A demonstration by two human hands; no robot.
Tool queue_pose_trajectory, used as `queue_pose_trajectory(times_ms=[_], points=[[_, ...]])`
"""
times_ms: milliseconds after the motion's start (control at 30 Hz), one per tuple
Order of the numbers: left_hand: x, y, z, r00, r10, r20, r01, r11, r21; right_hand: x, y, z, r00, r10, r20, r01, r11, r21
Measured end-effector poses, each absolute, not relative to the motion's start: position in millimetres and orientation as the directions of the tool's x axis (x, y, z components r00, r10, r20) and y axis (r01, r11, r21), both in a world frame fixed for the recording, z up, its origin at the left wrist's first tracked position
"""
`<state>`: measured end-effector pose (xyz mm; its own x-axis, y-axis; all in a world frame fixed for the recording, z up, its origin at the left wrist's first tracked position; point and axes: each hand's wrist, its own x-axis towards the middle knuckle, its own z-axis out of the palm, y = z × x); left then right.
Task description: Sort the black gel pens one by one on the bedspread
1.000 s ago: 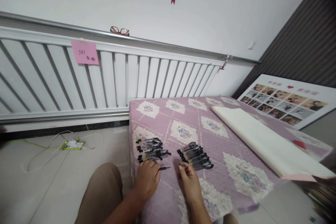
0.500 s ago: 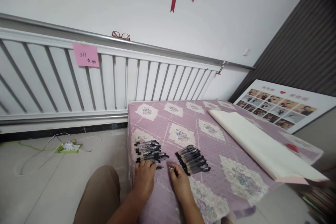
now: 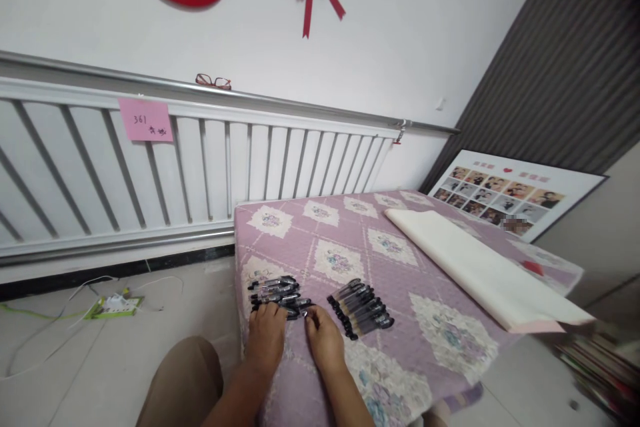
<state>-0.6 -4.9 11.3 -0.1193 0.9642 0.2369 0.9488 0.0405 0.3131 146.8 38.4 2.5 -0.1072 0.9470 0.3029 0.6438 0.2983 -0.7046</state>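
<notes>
On the left of the bed's front part lies a loose stack of black pens (image 3: 275, 288). My left hand (image 3: 267, 335) is closed at its near edge, and a dark pen (image 3: 293, 314) sticks out from the fingers toward the right. Beside that pen's end, my right hand (image 3: 325, 339) pinches thumb and forefinger together on a tiny silvery piece too small to make out. Right of this hand is a second group of pens (image 3: 363, 307), clear-barrelled with black ends, lined up side by side in a slanting row.
A purple floral cover (image 3: 345, 220) is spread under everything. A cream folded sheet or board (image 3: 460, 260) lies to the right, near a framed photo board (image 3: 495, 193). Behind stands a white radiator (image 3: 200, 167), with glasses (image 3: 214, 82) on its pipe. A power strip (image 3: 117, 305) sits on the floor.
My right hand has come left to the pen at my left hand, closing the gap between them. The view has shifted a little, so the wall decorations show lower.
</notes>
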Motion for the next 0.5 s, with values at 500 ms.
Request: queue_pose_trajectory(times_ms=[500], points=[[-2, -12, 10, -0.078, 0.950, 0.303, 0.949, -0.022, 0.314, 221, 9, -9, 0.154, 0.842, 0.518, 0.737, 0.251, -0.628]])
